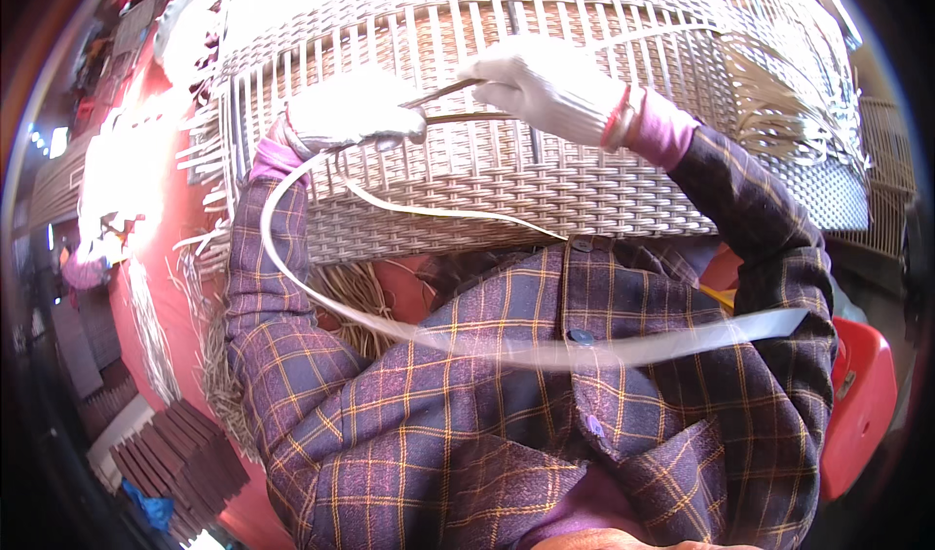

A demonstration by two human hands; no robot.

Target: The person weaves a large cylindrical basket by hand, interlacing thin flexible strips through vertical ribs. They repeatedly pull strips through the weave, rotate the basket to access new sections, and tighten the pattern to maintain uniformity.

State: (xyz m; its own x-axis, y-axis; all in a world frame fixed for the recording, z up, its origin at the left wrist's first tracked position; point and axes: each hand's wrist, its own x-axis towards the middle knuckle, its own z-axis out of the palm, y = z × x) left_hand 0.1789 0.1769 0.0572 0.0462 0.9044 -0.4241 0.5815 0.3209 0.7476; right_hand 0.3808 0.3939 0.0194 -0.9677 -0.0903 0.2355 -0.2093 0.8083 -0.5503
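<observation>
Across a half-woven wicker panel (604, 195), both my hands work in white gloves. My left hand (355, 112), partly washed out by glare, is closed round a long flat weaving strip (276, 229). The strip's pale tail loops from under that hand across my lap, blurred by motion. A second thin pale strand (429, 211) curves from the same hand toward my jacket. My right hand (545, 88) pinches a dark length of strip that spans the short gap to my left hand. Beneath both hands, upright slats cross the panel's open middle band.
Loose strip ends (769, 92) fan out on the panel's right part. A strand bundle (355, 302) hangs below its near edge. A red plastic chair (857, 404) is at lower right, and stacked brown slatted pieces (180, 462) lie at lower left.
</observation>
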